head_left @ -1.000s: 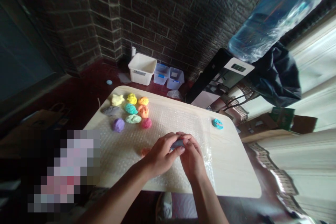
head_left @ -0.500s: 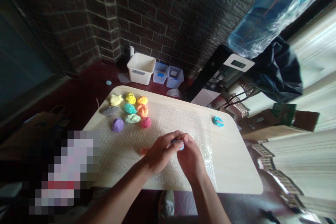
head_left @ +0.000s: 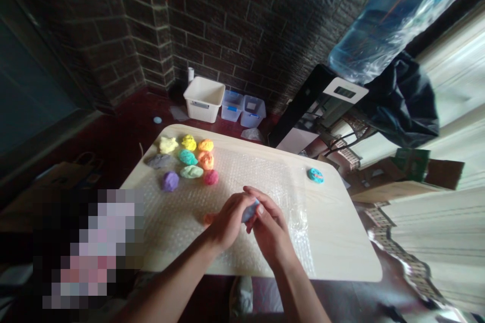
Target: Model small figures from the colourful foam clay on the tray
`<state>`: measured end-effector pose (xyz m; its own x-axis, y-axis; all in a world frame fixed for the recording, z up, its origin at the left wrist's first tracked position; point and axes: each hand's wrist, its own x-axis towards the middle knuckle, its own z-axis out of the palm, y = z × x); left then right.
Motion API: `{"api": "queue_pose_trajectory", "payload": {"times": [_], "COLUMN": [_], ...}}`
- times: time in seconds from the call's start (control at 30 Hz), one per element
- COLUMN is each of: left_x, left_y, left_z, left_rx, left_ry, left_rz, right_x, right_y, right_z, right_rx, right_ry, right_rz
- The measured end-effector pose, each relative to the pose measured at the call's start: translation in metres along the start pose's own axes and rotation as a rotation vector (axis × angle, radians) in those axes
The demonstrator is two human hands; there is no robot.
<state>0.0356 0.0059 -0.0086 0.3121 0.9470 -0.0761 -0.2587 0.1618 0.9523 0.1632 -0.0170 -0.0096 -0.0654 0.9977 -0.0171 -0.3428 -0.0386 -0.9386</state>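
Note:
Between my two hands, above the bubble wrap, is a lump of light blue modelling clay (head_left: 249, 211). My left hand (head_left: 230, 218) wraps its left side, and the fingers of my right hand (head_left: 271, 222) curl round it from the right. Part of the clay is hidden by the fingers. Just left of my left hand, an orange-brown lump (head_left: 208, 219) lies partly covered on the bubble wrap (head_left: 182, 217). Farther back left sit several clay lumps, among them a purple one (head_left: 170, 181), a pink one (head_left: 211, 177) and a teal one (head_left: 188, 157).
A flat blue clay piece (head_left: 316, 175) with a reddish mark lies at the right of the wooden table (head_left: 341, 232). Beyond the far edge, a white basket (head_left: 204, 106) and clear bins (head_left: 253, 113) stand on the floor. A water dispenser (head_left: 303, 106) stands at the back right.
My hands have shifted round the blue clay. The right thumb now lies across its front, where the left thumb was before, and more of the clay shows.

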Motion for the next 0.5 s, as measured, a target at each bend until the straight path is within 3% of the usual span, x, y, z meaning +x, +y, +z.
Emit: {"api": "queue_pose_trajectory", "payload": {"times": [0.1, 0.23, 0.4, 0.5], "left_x": [-0.002, -0.003, -0.002, -0.001], "left_y": [-0.004, -0.008, 0.0, 0.003], "left_z": [0.002, 0.002, 0.001, 0.0], "left_rx": [0.09, 0.01, 0.072, 0.097], "left_ry": [0.083, 0.123, 0.175, 0.179], "left_rz": [-0.012, -0.146, -0.002, -0.003], "right_x": [0.0, -0.001, -0.001, 0.0], "right_y": [0.0, -0.002, -0.002, -0.004], "right_z": [0.003, 0.005, 0.002, -0.002], "right_rx": [0.069, 0.069, -0.029, -0.085], "right_ry": [-0.048, -0.142, -0.21, -0.211], "right_rz": [0.071, 0.066, -0.007, -0.038]}}
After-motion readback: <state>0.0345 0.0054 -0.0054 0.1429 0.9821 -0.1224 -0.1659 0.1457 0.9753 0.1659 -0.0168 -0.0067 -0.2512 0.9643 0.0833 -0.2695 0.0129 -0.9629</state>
